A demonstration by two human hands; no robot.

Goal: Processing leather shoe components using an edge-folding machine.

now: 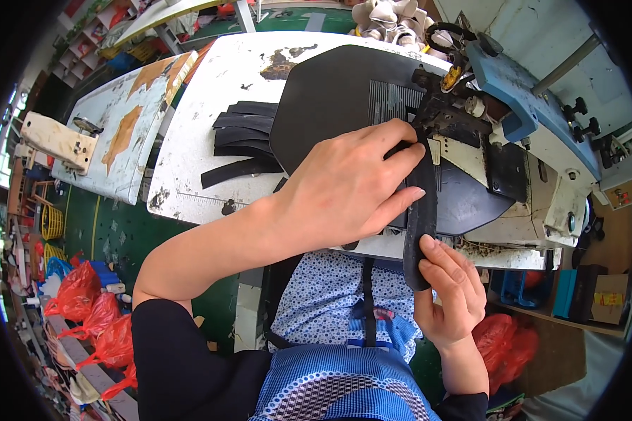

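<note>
A long black strip runs from beneath the working head of a blue and cream machine down past the table's near edge. My left hand reaches across the black plate, its fingers bent against the strip's upper part beside the machine head. Lower down, my right hand pinches the strip's near end between thumb and fingers. More black strips lie in an overlapping stack on the white table, left of the plate. The strip's far end is hidden under the machine.
Pale shaped pieces are heaped behind the machine. Another worn table with a cream machine arm stands to the left. Red plastic bags sit at the lower left. A shelf with boxes is at the right.
</note>
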